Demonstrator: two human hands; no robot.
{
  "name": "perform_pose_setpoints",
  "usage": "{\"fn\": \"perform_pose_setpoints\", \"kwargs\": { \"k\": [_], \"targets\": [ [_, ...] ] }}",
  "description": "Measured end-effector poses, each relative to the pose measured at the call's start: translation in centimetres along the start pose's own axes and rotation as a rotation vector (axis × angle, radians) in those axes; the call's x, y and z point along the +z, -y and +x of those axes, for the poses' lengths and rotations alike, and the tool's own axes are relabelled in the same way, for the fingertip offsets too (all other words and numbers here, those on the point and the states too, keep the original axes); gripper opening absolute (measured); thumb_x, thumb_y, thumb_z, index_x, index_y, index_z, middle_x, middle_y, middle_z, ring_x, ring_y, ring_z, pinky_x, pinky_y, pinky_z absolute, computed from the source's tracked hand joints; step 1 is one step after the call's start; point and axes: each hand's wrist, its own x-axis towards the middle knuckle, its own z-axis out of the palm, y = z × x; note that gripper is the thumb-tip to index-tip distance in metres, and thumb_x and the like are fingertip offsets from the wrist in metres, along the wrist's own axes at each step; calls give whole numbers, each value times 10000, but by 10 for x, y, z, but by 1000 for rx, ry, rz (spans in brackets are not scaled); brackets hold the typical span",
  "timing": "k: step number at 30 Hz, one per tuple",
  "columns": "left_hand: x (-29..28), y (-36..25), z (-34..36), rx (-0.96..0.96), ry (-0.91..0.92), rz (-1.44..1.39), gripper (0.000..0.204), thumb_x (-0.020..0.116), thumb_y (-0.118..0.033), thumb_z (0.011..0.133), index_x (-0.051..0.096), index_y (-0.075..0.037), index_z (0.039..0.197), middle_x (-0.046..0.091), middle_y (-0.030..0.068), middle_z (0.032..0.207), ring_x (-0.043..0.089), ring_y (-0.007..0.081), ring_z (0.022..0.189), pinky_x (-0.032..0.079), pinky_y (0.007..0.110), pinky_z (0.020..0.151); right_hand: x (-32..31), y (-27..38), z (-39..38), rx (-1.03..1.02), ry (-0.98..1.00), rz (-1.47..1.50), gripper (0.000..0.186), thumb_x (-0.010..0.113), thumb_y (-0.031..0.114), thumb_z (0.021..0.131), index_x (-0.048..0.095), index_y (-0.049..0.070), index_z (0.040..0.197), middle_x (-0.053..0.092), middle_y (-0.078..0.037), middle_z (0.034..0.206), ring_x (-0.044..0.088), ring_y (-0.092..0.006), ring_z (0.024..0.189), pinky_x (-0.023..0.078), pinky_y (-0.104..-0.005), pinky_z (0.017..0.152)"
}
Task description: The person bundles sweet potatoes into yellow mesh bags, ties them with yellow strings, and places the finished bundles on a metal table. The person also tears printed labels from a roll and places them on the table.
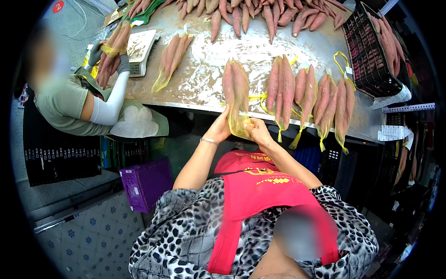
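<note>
A yellow mesh bag of sweet potatoes (239,95) lies at the table's near edge, its loose end hanging toward me. My left hand (220,125) is closed around the bag's lower left side, a bracelet on its wrist. With closed fingers, my right hand (257,132) pinches the netting at the lower right. Just right of it rests a row of several filled mesh bags (281,90), their yellow ends knotted and hanging over the edge. Another filled bag (173,56) lies to the left, apart from my hands.
Loose sweet potatoes (269,18) are heaped along the far side of the metal table (209,88). A black crate (371,56) of sweet potatoes stands at right. At left, a co-worker's gloved hands hold a bagged bunch (114,51) beside a scale (139,51). A purple crate (146,183) sits below.
</note>
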Motion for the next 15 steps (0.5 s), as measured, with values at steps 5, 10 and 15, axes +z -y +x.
{"fn": "perform_pose_setpoints", "kwargs": {
  "k": [5,10,15],
  "targets": [
    [1,0,41,264,-215,85,444,530,-387,1024,538,-42,1303,641,104,1174,612,236,1074,487,408,967,-32,-30,-49,-61,56,176,165,614,175,987,573,57,879,478,49,615,383,-35,523,269,-236,467],
    [-10,46,6,231,-275,176,400,555,-377,1013,552,-71,1271,666,112,1136,640,235,1036,505,399,963,-49,-51,-85,54,377,155,243,645,218,979,582,59,807,524,37,600,465,-49,515,353,-217,473],
    [0,98,-41,71,-256,321,361,726,-148,899,602,-64,1228,684,38,1048,654,149,925,546,361,899,-67,-76,-75,44,241,-201,265,611,277,982,664,39,878,627,-22,638,578,-96,545,463,-248,530]
  ]
}}
